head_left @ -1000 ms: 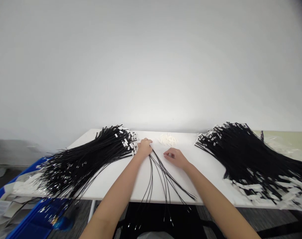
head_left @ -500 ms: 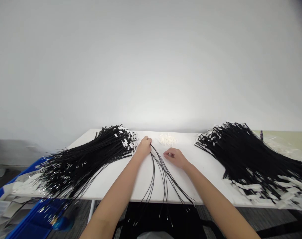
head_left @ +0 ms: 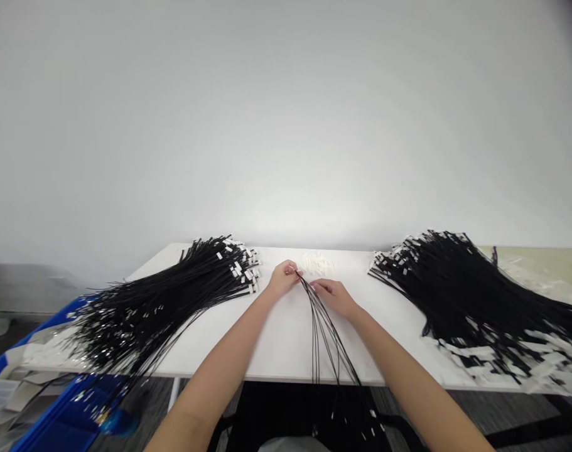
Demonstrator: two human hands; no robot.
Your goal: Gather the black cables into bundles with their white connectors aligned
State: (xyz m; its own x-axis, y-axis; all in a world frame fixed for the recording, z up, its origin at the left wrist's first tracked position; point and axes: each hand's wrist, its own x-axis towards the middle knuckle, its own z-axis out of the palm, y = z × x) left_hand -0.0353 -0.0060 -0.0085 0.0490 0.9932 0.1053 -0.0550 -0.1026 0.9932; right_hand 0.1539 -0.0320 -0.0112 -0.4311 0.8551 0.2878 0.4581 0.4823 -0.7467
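My left hand (head_left: 282, 278) pinches the top ends of a small bunch of black cables (head_left: 324, 333), which hang down over the white table's (head_left: 276, 342) front edge. My right hand (head_left: 331, 294) lies just right of the bunch, fingertips touching the cables near their top. A small heap of white connectors (head_left: 317, 262) lies just beyond both hands. A big pile of black cables (head_left: 172, 295) with white-tagged ends spreads to the left, and a second big pile (head_left: 459, 285) lies to the right.
A blue bin (head_left: 54, 402) stands low at the left, under the left pile's overhanging ends. Loose white strips (head_left: 525, 361) lie by the right pile. A pale green surface (head_left: 544, 267) adjoins the table at far right. A plain white wall is behind.
My left hand has moved right, away from the left pile, drawing the small bunch of cables together into a tighter strand beside my right hand. My right hand has stayed roughly in place.
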